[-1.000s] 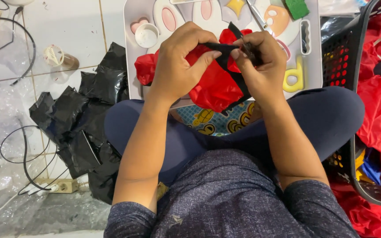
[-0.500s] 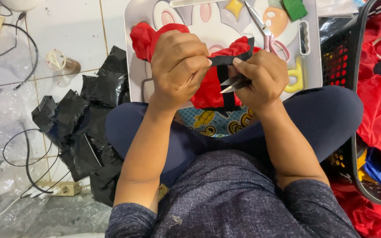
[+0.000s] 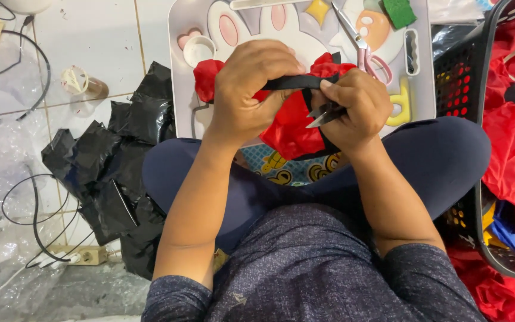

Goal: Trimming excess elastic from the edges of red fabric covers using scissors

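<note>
While the left hand stays clenched on the black strap, the red fabric has dropped from its raised bunch to hang beneath both fists. Just right of it, the right hand keeps gripping small thread snips, blades still parted below the strap, so trimming looks ongoing.

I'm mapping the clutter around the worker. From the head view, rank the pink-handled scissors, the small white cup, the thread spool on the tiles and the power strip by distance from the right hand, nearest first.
From the right hand:
1. Pink-handled scissors, just above it on the tray.
2. Small white cup, upper left, on the tray.
3. Thread spool, farther left on the floor tiles.
4. Power strip, far lower left.
</note>
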